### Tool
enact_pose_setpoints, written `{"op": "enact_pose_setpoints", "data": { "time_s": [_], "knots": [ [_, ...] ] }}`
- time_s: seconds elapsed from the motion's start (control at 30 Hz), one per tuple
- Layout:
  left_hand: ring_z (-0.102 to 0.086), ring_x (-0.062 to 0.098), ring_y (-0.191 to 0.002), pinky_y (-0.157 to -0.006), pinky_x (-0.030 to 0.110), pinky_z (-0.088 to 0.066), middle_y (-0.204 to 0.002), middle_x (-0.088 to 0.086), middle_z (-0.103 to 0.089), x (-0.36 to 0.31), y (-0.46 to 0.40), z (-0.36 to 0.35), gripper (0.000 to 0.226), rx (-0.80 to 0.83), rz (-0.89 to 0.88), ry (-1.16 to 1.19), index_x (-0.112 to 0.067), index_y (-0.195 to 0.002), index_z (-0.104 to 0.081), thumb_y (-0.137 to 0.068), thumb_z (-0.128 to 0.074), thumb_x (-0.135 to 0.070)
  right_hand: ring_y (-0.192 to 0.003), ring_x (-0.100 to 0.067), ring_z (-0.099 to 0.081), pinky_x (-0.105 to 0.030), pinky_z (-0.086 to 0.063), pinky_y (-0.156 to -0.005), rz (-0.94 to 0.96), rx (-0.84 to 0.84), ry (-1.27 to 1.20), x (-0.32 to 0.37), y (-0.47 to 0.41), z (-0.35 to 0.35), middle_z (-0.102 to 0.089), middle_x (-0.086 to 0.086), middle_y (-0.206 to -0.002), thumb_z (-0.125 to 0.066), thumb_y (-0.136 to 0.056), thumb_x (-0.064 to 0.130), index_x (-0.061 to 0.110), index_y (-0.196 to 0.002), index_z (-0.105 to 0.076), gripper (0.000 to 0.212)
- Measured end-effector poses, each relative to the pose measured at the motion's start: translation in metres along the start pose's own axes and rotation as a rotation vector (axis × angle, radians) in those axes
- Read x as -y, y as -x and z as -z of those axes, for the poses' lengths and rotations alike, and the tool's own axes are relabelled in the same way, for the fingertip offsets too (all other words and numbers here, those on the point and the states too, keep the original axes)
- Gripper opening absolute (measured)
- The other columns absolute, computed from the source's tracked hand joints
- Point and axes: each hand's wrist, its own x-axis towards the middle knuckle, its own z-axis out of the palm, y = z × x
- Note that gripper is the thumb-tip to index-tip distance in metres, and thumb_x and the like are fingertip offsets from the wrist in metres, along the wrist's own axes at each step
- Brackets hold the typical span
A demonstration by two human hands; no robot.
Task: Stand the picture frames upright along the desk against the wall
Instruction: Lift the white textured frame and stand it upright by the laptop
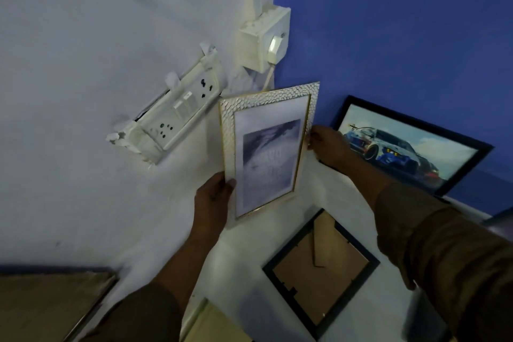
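The left hand [213, 197] and the right hand [329, 147] hold a white textured picture frame with gold inner trim [268, 147] between them. The left grip pinches the lower left edge of this frame, thumb on the front face. The right grip is closed on the right edge at mid-height; its fingers are hidden behind the frame. The frame is roughly upright, tilted slightly, with its glazed front toward the camera and its lower corner close to the white tabletop [241, 253]; contact with the tabletop cannot be confirmed.

Directly behind and to the right of the right grip, a black-framed picture of a racing car [410, 147] stands leaning against the blue wall [402, 36]. Below both grips, a black picture frame with a brown backing board [319, 269] lies face down on the tabletop. Above and to the left of the left grip, a white socket strip [172, 116] is fixed to the pale wall [83, 64]. Above the held frame, a white switch box [263, 39] sits at the wall corner.
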Motion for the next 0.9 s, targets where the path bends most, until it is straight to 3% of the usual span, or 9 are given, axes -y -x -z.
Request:
{"op": "enact_pose_setpoints", "data": {
  "time_s": [0.1, 0.17, 0.3, 0.43, 0.53, 0.6, 0.73, 0.8, 0.9],
  "knots": [
    [-0.056, 0.006, -0.079, -0.075, 0.026, -0.046, -0.088, -0.002, -0.068, -0.024, 0.021, -0.013, 0.012, -0.036, -0.164, -0.071, -0.004, -0.098, -0.069, -0.098, -0.060, -0.011, -0.071, -0.021, -0.061, -0.029, -0.046, -0.071, -0.046, 0.004, -0.075, -0.011, 0.029, 0.020, -0.065, -0.010, -0.083, -0.050, -0.095, -0.004, 0.009, -0.088, -0.066, 0.022],
    [-0.059, 0.005, -0.079, -0.073, 0.024, -0.047, -0.088, -0.002, -0.069, -0.045, 0.042, -0.023, 0.009, -0.018, -0.253, -0.101, -0.010, -0.099, -0.070, -0.098, -0.061, -0.012, -0.073, -0.018, -0.060, -0.029, -0.046, -0.073, -0.076, -0.028, -0.033, -0.019, 0.055, 0.036, -0.066, -0.004, -0.082, -0.055, -0.096, 0.009, 0.010, -0.093, -0.068, 0.013],
    [-0.067, 0.012, -0.087, -0.081, 0.029, -0.052, -0.096, 0.005, -0.075, -0.084, 0.075, -0.036, 0.011, 0.011, -0.349, -0.118, -0.013, -0.104, -0.072, -0.096, -0.065, -0.014, -0.082, -0.035, -0.073, -0.050, -0.060, -0.077, -0.098, -0.104, -0.108, -0.033, 0.114, 0.069, -0.075, -0.012, -0.081, -0.058, -0.086, 0.022, 0.009, -0.079, -0.071, 0.020],
    [-0.072, 0.027, -0.082, -0.075, 0.041, -0.056, -0.084, 0.006, -0.076, -0.125, 0.107, -0.059, 0.009, 0.018, -0.431, -0.381, -0.025, -0.091, -0.072, -0.089, -0.068, -0.031, -0.065, -0.026, -0.068, -0.036, -0.053, -0.064, 0.001, -0.430, -0.063, -0.021, 0.194, 0.124, -0.067, -0.003, -0.063, -0.045, -0.092, 0.047, 0.014, -0.063, -0.061, 0.047],
    [-0.072, 0.027, -0.086, -0.077, 0.043, -0.057, -0.087, 0.003, -0.076, -0.156, 0.144, -0.080, 0.017, 0.097, -0.488, -0.636, -0.027, -0.089, -0.071, -0.086, -0.065, -0.042, -0.065, -0.022, -0.056, -0.032, -0.035, -0.059, 0.230, -0.663, 0.044, -0.010, 0.255, 0.167, -0.052, 0.006, -0.061, -0.046, -0.096, 0.043, 0.022, -0.067, -0.045, 0.036],
    [-0.070, 0.027, -0.091, -0.078, 0.040, -0.057, -0.093, 0.002, -0.076, -0.176, 0.163, -0.095, 0.019, 0.168, -0.549, -0.783, -0.027, -0.097, -0.073, -0.088, -0.066, -0.043, -0.075, -0.014, -0.053, -0.029, -0.032, -0.064, 0.381, -0.733, 0.146, -0.004, 0.287, 0.192, -0.056, 0.005, -0.079, -0.051, -0.098, 0.036, 0.022, -0.083, -0.054, 0.021],
    [-0.067, 0.025, -0.097, -0.079, 0.037, -0.054, -0.106, 0.000, -0.075, -0.216, 0.207, -0.131, 0.020, 0.310, -0.708, -0.949, -0.030, -0.109, -0.073, -0.092, -0.065, -0.039, -0.113, -0.021, -0.057, -0.039, -0.048, -0.092, 0.524, -0.437, 0.441, 0.000, 0.346, 0.230, -0.061, -0.004, -0.124, -0.050, -0.099, 0.048, 0.023, -0.128, -0.058, 0.039],
    [-0.066, 0.023, -0.096, -0.079, 0.038, -0.055, -0.106, -0.001, -0.074, -0.233, 0.229, -0.145, 0.021, 0.361, -0.760, -0.950, -0.029, -0.110, -0.073, -0.092, -0.067, -0.038, -0.113, -0.024, -0.058, -0.041, -0.048, -0.089, 0.428, -0.275, 0.634, -0.002, 0.371, 0.238, -0.064, -0.003, -0.122, -0.045, -0.098, 0.057, 0.026, -0.126, -0.059, 0.044],
    [-0.067, 0.021, -0.090, -0.081, 0.046, -0.058, -0.101, -0.002, -0.075, -0.251, 0.253, -0.159, 0.017, 0.434, -0.811, -0.884, -0.031, -0.105, -0.073, -0.091, -0.067, -0.037, -0.096, -0.026, -0.063, -0.035, -0.035, -0.072, 0.355, -0.320, 0.741, -0.010, 0.406, 0.243, -0.070, -0.003, -0.104, -0.044, -0.098, 0.059, 0.025, -0.114, -0.061, 0.041]
  ]
}}
